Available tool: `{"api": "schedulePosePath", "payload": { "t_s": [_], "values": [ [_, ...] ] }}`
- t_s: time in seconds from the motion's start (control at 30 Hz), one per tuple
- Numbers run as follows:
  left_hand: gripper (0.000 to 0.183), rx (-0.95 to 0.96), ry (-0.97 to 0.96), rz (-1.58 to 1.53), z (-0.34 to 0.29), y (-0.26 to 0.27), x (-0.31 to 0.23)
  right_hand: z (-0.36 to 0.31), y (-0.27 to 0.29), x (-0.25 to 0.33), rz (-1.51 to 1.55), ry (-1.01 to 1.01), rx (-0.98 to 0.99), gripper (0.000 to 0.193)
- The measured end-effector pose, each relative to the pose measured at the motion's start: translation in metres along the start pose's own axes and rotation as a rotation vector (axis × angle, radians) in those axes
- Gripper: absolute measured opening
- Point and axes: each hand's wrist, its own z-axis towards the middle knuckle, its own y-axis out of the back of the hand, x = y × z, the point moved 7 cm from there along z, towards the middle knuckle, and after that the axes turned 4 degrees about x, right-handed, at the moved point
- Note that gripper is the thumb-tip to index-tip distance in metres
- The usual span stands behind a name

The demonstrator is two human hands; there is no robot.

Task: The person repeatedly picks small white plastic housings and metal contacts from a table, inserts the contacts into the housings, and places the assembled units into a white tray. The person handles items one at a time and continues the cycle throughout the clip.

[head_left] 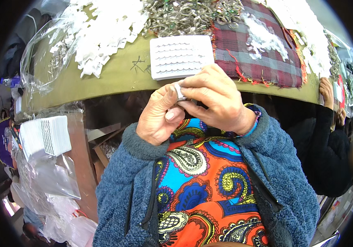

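My left hand (160, 113) and my right hand (215, 99) meet just in front of the table edge. Between their thumbs and fingertips they pinch one small white piece (179, 91) with a shiny metal part along its lower side; the fingers cover much of it. Right behind them, a white rectangular pad (180, 55) with rows of dark scalloped edges lies on the table. A large heap of tangled silvery metal pieces (180, 18) sits beyond the pad. Small white pieces (106, 35) are piled to its left.
On the olive tabletop (114, 88), a plaid cloth (258, 45) bears scattered translucent bits (265, 35). At left, stacked white cards (47, 136) and clear plastic bags (55, 177) lie on a brown surface. Another person's hand (326, 90) is at the table on the right.
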Motion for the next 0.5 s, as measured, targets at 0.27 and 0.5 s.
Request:
{"api": "schedulePosePath", "payload": {
  "t_s": [0.27, 0.5],
  "values": [
    [0.025, -0.036, 0.204, -0.01, 0.004, -0.01, 0.015, -0.025, 0.021, 0.003, -0.152, 0.084, -0.067, 0.034],
    [0.026, 0.106, 0.162, -0.004, 0.017, -0.013, 0.022, -0.069, 0.085, -0.048, -0.195, -0.402, -0.235, 0.011]
  ]
}}
